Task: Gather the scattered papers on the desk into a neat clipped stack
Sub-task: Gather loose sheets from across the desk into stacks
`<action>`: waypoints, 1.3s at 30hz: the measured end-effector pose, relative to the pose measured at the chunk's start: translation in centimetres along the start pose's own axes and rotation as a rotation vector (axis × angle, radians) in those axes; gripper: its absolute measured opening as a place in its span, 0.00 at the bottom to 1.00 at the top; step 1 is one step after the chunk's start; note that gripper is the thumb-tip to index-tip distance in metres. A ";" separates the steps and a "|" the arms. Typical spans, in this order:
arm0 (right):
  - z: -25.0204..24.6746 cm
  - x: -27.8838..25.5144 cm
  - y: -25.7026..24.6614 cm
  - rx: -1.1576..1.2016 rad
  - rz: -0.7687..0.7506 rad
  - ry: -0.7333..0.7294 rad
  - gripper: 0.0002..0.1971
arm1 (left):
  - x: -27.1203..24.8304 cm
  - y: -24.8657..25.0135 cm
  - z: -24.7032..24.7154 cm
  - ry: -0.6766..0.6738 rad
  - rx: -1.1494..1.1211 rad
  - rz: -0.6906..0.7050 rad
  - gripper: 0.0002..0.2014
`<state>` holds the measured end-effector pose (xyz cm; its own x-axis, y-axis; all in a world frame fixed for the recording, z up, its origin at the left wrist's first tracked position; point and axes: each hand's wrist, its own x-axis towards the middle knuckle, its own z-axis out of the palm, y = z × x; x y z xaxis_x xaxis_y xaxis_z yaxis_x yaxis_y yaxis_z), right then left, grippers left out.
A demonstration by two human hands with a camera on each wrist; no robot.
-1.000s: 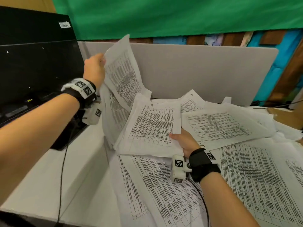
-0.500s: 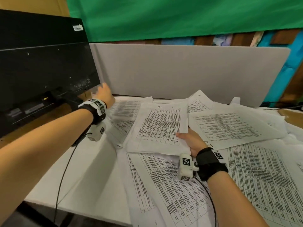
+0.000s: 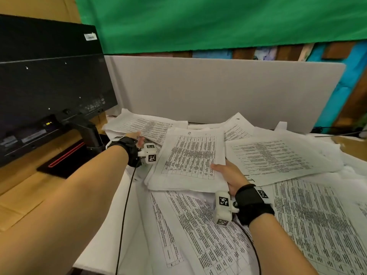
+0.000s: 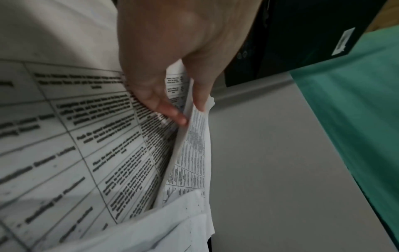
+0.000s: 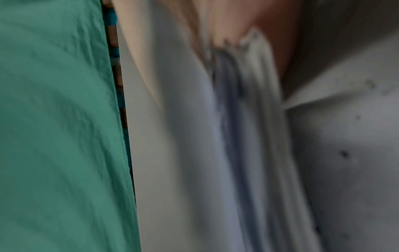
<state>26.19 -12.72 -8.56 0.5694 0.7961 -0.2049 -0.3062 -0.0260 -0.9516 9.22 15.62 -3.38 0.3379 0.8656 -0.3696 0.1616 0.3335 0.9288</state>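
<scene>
Printed sheets with tables lie strewn over the white desk [image 3: 111, 219]. My right hand [image 3: 224, 171] grips a gathered stack of papers [image 3: 188, 155] at its near right corner, thumb on top; in the right wrist view the stack's edges [image 5: 248, 119] are blurred under the thumb [image 5: 274, 51]. My left hand [image 3: 137, 138] reaches to the back left beside the stack. In the left wrist view its thumb and a finger [image 4: 187, 110] pinch the edge of one printed sheet [image 4: 194, 145], which lies near the monitor stand [image 3: 149, 126]. No clip is in view.
A black monitor [image 3: 49, 86] on its stand [image 3: 89, 135] fills the left. A grey partition [image 3: 218, 92] walls the back of the desk. Loose sheets cover the right [image 3: 268, 155] and the front [image 3: 218, 235]. A black cable [image 3: 123, 215] runs from my left wrist.
My left hand brought down the sheet it held up, then reached low to the papers at the back left and pinched a sheet there. My right hand keeps hold of the stack.
</scene>
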 end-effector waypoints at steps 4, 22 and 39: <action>0.3 -0.3 -0.3 0.018 0.011 -0.024 0.23 | 0.6 0.3 1.0 -0.107 0.039 0.021 0.25; 1.1 -0.5 -0.8 0.010 0.032 0.032 0.21 | -8.9 10.8 2.6 0.335 0.131 0.935 0.06; 1.3 -1.4 -1.3 0.019 0.032 -0.014 0.16 | -4.2 -3.0 7.4 -0.019 0.771 0.155 0.29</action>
<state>24.82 -13.01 -6.73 0.5487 0.8032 -0.2321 -0.3390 -0.0400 -0.9399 14.17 8.21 -4.85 0.4238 0.8721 -0.2445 0.7071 -0.1498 0.6911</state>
